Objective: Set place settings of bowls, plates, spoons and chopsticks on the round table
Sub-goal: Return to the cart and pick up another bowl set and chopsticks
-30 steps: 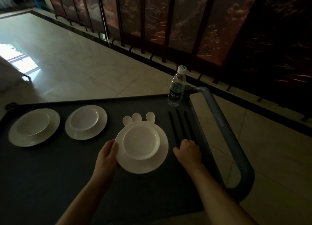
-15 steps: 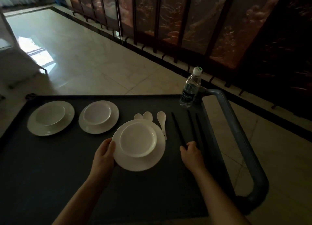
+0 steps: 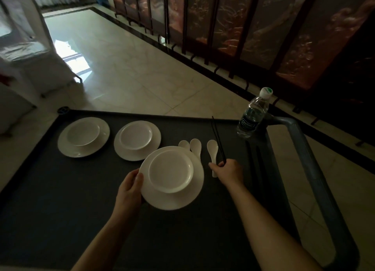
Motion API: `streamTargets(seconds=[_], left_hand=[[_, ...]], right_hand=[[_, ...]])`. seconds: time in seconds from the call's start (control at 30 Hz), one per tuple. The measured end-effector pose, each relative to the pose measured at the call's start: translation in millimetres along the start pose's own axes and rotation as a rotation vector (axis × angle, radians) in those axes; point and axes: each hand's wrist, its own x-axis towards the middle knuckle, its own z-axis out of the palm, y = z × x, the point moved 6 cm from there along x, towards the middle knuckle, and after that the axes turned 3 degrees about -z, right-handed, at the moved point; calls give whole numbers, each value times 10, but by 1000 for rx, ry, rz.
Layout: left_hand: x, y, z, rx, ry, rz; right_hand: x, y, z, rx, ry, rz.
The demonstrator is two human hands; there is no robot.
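A white plate (image 3: 178, 200) with a white bowl (image 3: 170, 171) on it is held at its left rim by my left hand (image 3: 129, 187), just above the dark cart top (image 3: 60, 209). My right hand (image 3: 228, 172) pinches a pair of black chopsticks (image 3: 217, 138) that point up and away, right beside a white spoon (image 3: 213, 155). Two more white spoons (image 3: 192, 145) lie behind the held plate. Two other plate-and-bowl sets (image 3: 83, 137) (image 3: 137, 139) sit at the cart's back left. More black chopsticks (image 3: 256, 165) lie near the right edge.
A clear water bottle (image 3: 253, 114) stands at the cart's back right corner beside the grey push handle (image 3: 308, 169). A dark folding screen (image 3: 263, 27) lines the far side of the tiled floor. White-covered furniture (image 3: 24, 53) stands at the left.
My right hand has picked a pair of chopsticks off the cart top and moved left toward the spoon. My left hand keeps hold of the plate. The view has shifted left.
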Motion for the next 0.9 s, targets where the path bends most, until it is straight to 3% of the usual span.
streamTargets(seconds=[0.23, 0.47, 0.73, 0.9], left_hand=[[27, 48, -13, -23, 19, -14], [30, 122, 29, -18, 13, 16], [8, 272, 21, -42, -45, 53], [-25, 428, -119, -46, -46, 90]], right_hand=[[109, -28, 87, -70, -16, 33], [-151, -29, 15, 355, -128, -34], [-623, -433, -61, 617, -257, -174], [-862, -707, -14, 647, -301, -265]])
